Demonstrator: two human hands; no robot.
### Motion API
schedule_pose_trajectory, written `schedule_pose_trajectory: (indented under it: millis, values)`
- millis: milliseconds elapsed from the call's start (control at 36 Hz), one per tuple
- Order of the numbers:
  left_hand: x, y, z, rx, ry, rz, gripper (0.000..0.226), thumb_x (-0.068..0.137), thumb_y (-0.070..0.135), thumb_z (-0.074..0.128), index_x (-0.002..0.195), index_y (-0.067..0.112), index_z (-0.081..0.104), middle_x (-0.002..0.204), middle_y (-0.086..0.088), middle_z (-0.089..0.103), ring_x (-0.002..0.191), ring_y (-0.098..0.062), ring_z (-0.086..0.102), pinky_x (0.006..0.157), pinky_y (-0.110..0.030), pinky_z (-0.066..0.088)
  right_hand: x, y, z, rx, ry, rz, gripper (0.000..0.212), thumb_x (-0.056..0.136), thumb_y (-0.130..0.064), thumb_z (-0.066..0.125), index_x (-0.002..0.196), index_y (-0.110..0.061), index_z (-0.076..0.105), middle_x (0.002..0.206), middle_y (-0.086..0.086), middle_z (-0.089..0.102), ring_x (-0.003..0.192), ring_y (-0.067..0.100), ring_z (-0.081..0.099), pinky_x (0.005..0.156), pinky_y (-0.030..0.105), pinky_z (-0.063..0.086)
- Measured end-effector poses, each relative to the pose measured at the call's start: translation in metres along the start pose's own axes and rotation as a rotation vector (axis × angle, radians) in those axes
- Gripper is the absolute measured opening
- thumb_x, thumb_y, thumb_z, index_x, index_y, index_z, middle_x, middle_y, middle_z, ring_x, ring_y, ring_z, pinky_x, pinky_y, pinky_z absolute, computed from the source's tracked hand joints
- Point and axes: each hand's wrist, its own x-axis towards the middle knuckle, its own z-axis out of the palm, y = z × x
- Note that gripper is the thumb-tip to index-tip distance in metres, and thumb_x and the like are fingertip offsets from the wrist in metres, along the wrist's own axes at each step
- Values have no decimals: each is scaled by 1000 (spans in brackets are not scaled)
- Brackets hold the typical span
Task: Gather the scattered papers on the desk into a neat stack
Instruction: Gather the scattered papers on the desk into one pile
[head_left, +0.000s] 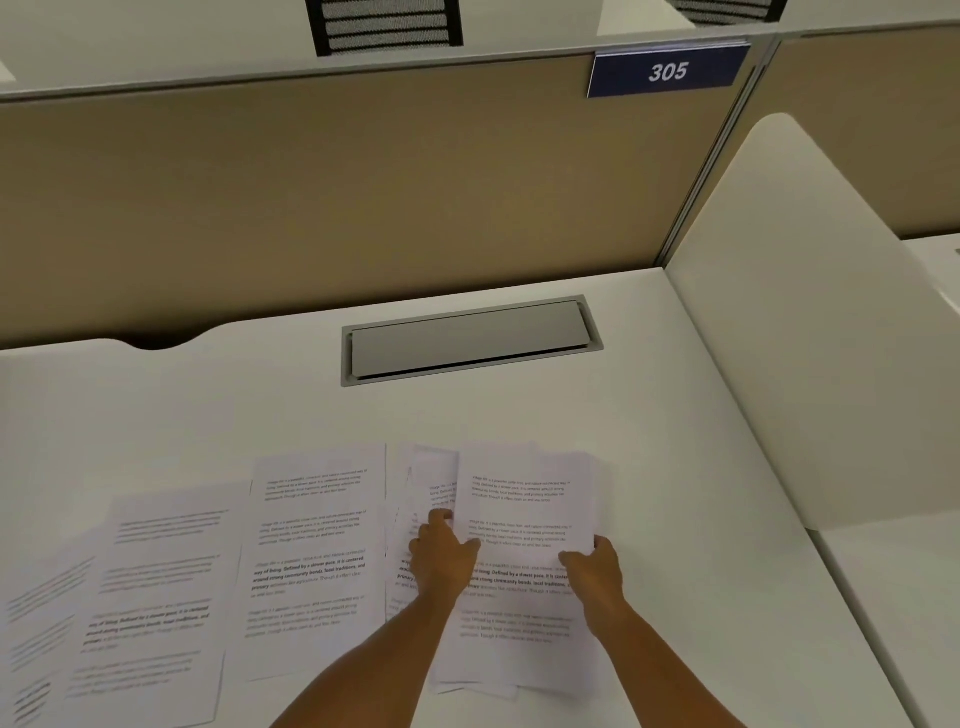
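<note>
A loose pile of printed white papers (524, 499) lies on the white desk (208, 405), right of centre, its edges uneven. My left hand (441, 553) presses down on the pile's left edge, fingers curled over it. My right hand (595, 569) grips the pile's right edge, thumb on top. Another printed sheet (311, 545) lies flat just left of the pile. Two more sheets (156, 597) spread toward the desk's near left corner, overlapping each other.
A grey cable hatch (470, 340) is set into the desk behind the papers. A tan partition (337, 182) with a blue "305" sign (667, 71) closes the back. A white side divider (810, 312) bounds the right edge.
</note>
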Motion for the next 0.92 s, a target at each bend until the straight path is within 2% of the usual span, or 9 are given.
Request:
schedule_pose_trajectory:
  millis: [83,250,333,417,500,667,750,833,917]
  values:
    - [-4,-4,0,-165,-121,35,44,89,21,70,129,7,57,127,-13,65,114,-27,63,98,-42,54,-5,2,-2,-24,-19,-27,38,90,-3,59,128,-9,56,102,6,66,81,18,64,57,23,49]
    - [-21,-11,0,-277,-178,91,38,95,17,62,132,10,56,131,-9,64,117,-25,63,97,-34,53,-18,8,-8,-47,-21,-97,23,93,-3,56,113,-10,65,97,4,71,82,22,67,66,29,55]
    - [-30,-14,-2,-312,-182,125,39,96,14,61,134,11,55,133,-7,64,118,-22,62,92,-27,50,-23,12,-11,-55,-28,-149,26,93,-3,56,116,-13,64,105,6,71,88,22,68,72,32,57]
    - [-40,-20,-6,-347,-141,146,41,96,12,61,136,12,52,134,-6,63,116,-19,61,97,-29,50,-29,14,-14,-28,-70,-199,26,94,-1,56,116,-13,65,105,5,71,93,25,69,85,41,59]
    - [-47,-26,-13,-366,-90,143,43,95,11,62,136,12,50,134,-6,62,119,-20,60,98,-31,49,-36,15,-13,-10,-99,-241,24,94,-1,56,110,-17,66,102,5,73,94,27,71,87,44,59]
    - [-55,-35,-33,-379,-45,132,48,97,15,59,143,10,45,138,-7,59,125,-25,58,104,-38,49,-47,11,1,-32,-176,-281,29,96,-3,56,120,-16,63,110,4,71,101,24,68,91,39,56]
    - [-56,-42,-42,-375,-45,113,47,97,16,59,142,10,46,138,-8,59,125,-24,58,103,-35,49,-51,10,13,-62,-213,-299,31,96,-2,56,124,-15,63,113,5,71,101,24,68,91,38,56]
    - [-54,-47,-45,-370,-61,92,45,96,17,60,139,11,47,137,-7,60,123,-21,59,96,-26,47,-53,9,25,-109,-241,-309,35,96,-1,56,128,-13,61,118,6,69,103,23,67,91,36,56]
    - [-50,-48,-48,-371,-76,65,47,95,17,62,139,12,46,136,-6,60,123,-23,58,98,-29,48,-55,5,35,-150,-254,-318,41,95,0,56,134,-13,56,126,8,66,104,22,64,89,32,53]
